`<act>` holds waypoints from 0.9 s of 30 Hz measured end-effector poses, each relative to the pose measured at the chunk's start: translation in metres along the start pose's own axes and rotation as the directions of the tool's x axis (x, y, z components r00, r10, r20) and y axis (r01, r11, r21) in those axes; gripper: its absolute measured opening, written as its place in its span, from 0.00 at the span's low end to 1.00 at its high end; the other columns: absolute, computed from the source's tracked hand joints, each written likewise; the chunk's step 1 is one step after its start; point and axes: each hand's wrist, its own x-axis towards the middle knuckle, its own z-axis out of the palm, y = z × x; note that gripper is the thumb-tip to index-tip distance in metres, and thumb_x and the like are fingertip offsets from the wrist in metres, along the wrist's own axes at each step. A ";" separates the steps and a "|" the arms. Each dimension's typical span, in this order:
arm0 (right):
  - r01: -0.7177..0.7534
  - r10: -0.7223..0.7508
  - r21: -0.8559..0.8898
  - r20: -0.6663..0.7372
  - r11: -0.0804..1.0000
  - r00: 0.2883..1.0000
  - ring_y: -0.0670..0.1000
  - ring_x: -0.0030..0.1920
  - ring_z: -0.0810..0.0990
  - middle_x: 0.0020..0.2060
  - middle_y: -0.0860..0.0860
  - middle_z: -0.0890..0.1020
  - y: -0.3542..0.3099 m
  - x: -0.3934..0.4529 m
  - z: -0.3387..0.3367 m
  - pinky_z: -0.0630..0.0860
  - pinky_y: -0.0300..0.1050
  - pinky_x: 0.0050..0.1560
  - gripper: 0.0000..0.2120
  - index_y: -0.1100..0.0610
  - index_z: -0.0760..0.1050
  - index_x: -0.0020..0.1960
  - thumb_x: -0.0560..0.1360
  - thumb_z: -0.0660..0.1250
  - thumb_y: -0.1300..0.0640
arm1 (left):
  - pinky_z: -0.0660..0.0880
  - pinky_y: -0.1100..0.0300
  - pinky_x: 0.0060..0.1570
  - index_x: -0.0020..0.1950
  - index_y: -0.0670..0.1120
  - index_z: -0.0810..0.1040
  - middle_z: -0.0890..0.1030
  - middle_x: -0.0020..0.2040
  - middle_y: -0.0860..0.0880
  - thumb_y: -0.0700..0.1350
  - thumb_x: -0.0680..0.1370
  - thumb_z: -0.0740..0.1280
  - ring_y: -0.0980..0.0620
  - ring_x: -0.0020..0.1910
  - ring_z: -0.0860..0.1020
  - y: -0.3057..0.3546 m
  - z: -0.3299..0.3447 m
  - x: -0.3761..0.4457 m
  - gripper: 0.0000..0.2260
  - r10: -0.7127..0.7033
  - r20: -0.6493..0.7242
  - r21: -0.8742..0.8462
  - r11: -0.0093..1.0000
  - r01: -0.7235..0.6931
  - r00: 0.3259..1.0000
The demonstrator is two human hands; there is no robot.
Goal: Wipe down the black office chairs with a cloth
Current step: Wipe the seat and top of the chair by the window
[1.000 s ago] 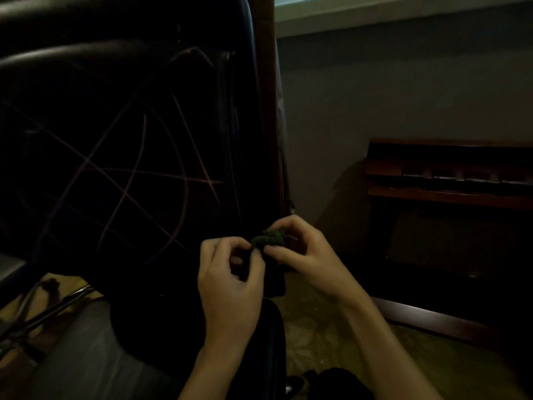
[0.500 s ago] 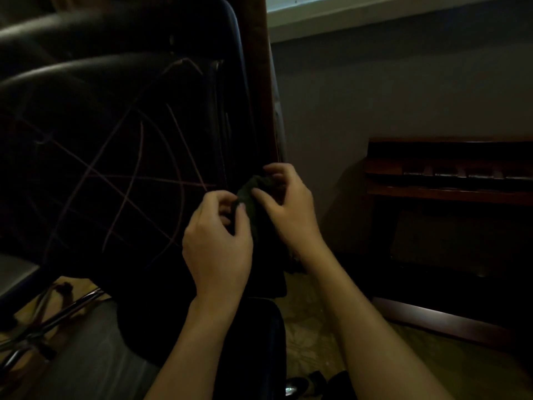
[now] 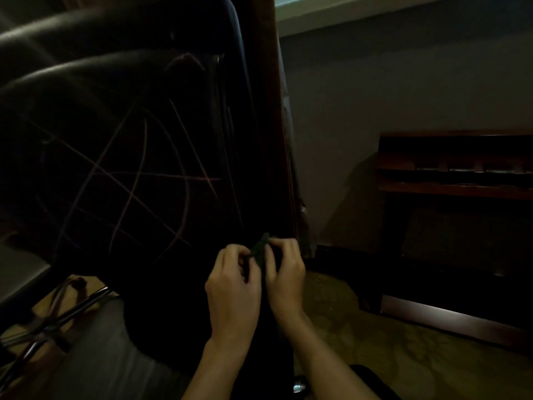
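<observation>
From my head camera, the only view I have: both my hands are up in front of the black office chair, meeting at its lower right edge. My left hand has its fingers curled in, pinching one side of the dark cloth; my right hand pinches the other side, thumb and fingertips closed on the fabric. The cloth is bunched into a small wad between the 2 hands, its top poking up just above my knuckles. I judge I hold it this way to gather or refold it into a firmer pad, so a fresh face meets the chair, rather than to wipe at this instant; whether it touches the chair back I cannot tell in this dim light.

The chair back fills the left half of the frame, tilted toward me, and it carries a web of pale crossing lines, the likeliest marks to clean. I keep the cloth close to the chair's edge so the first stroke can start right there.

Below, the chair's metal base spokes show at lower left. A dark wooden shelf unit stands against the wall to the right, well apart from my hands.
</observation>
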 end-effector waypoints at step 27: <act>-0.225 0.234 -0.062 0.228 0.972 0.945 0.41 0.43 0.75 0.43 0.49 0.76 0.009 -0.057 -0.011 0.70 0.38 0.42 0.07 0.52 0.70 0.47 0.77 0.65 0.63 | 0.72 0.67 0.38 0.47 0.55 0.70 0.73 0.43 0.59 0.41 0.77 0.69 0.63 0.40 0.74 -0.029 -0.012 -0.048 0.10 -0.211 0.086 -0.022 0.977 0.214 0.974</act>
